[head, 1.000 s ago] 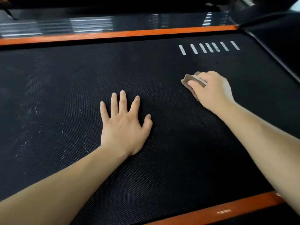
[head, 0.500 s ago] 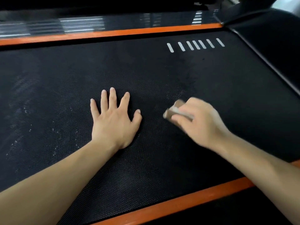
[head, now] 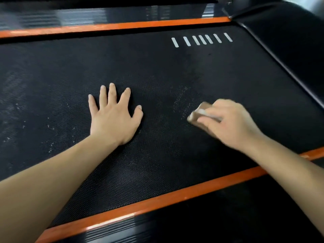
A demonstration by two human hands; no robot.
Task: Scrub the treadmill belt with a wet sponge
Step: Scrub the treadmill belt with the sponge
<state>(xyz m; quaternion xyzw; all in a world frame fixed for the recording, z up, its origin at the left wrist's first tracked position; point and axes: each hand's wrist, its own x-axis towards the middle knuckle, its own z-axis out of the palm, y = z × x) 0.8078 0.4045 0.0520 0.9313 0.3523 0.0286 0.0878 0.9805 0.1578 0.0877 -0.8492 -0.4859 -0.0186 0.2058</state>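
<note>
The right hand is showing blurred at the right of centre, its curled fingers gripping a tan sponge and hiding most of it; only the left end is peeking out. The sponge is lying on the black treadmill belt, its long axis seemingly running lower left to upper right. The left hand is pressing flat at centre, fingers spread.

Dim light, glare streaking the far rail, right hand motion-blurred.
</note>
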